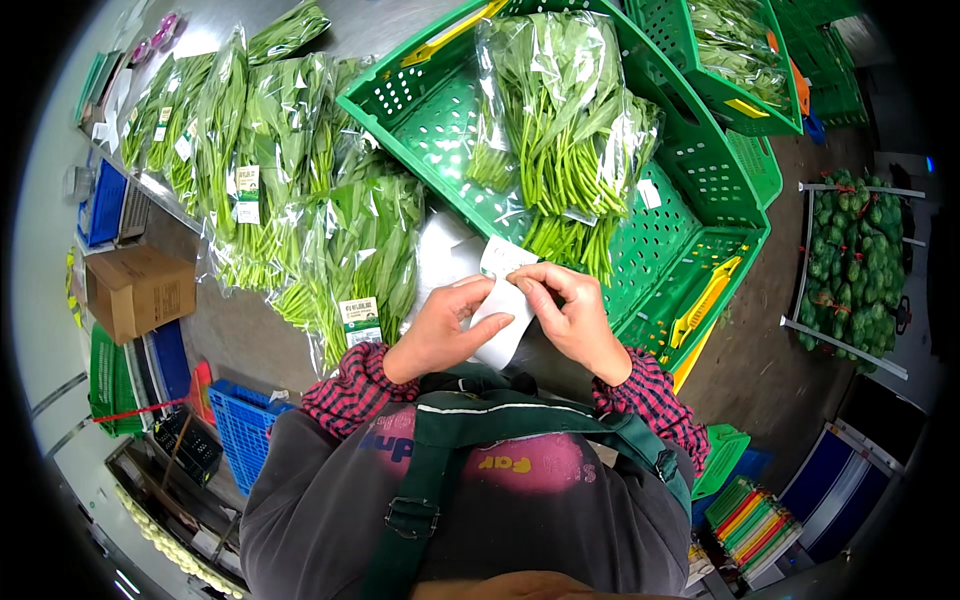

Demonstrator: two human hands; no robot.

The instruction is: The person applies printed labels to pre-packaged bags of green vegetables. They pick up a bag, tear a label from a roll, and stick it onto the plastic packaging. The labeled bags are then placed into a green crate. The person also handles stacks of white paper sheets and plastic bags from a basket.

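Between my hands is a strip of white printed labels (501, 322). My left hand (452, 324) holds the strip's left side between thumb and fingers. With thumb and fingertips, my right hand (568, 309) pinches its upper right edge. Ahead stands a green perforated plastic crate (660, 232), tilted across the view, with clear bags of leafy green vegetables (562, 112) inside. A small white label (649, 193) lies within it. On the left, more bagged greens (277, 150) cover part of the metal table (360, 26); several bear labels, one being the nearest bag (367, 262).
Another green crate of bagged greens (739, 60) stands at the upper right. Beyond the floor at right is a rack of netted green produce (855, 262). A cardboard box (139, 292) and a blue crate (244, 431) are at left. Stacked coloured crates (754, 525) sit lower right.
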